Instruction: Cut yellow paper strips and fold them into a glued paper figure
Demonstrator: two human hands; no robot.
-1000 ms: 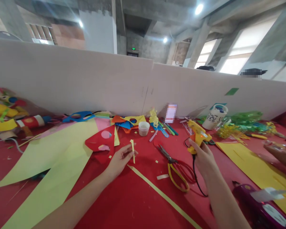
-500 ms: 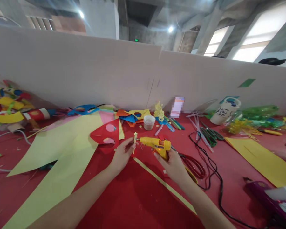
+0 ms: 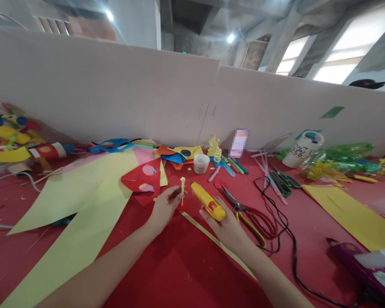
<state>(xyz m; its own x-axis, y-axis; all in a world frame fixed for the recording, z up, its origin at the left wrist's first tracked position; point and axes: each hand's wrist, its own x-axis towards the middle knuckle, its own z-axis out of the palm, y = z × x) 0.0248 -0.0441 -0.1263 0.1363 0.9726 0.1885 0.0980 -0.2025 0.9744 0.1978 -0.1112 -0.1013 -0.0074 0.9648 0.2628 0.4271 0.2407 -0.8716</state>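
My left hand (image 3: 165,209) is closed on a thin pale-yellow paper piece (image 3: 182,190), which stands upright between the fingertips. In my right hand (image 3: 224,222) is a yellow glue gun (image 3: 207,200), its nozzle pointing up and left, a short distance from the paper piece. A long pale-yellow strip (image 3: 211,237) lies on the red table below both hands. A red paper mask (image 3: 143,182) with cut eye holes rests to the left of my left hand. Red-handled scissors (image 3: 247,209) lie open just right of the glue gun.
A white cup (image 3: 200,164) stands behind my hands. Green-handled scissors (image 3: 284,179), a black cable (image 3: 288,226) and a yellow sheet (image 3: 349,218) lie to the right, with a purple glue gun (image 3: 356,265) at front right. Large pale-yellow sheets (image 3: 83,205) cover the left side.
The yellow glue gun has tilted, its rear lower and nearer me, and its nozzle has come away from the paper piece. More of the red-handled scissors shows. My left hand has barely moved.
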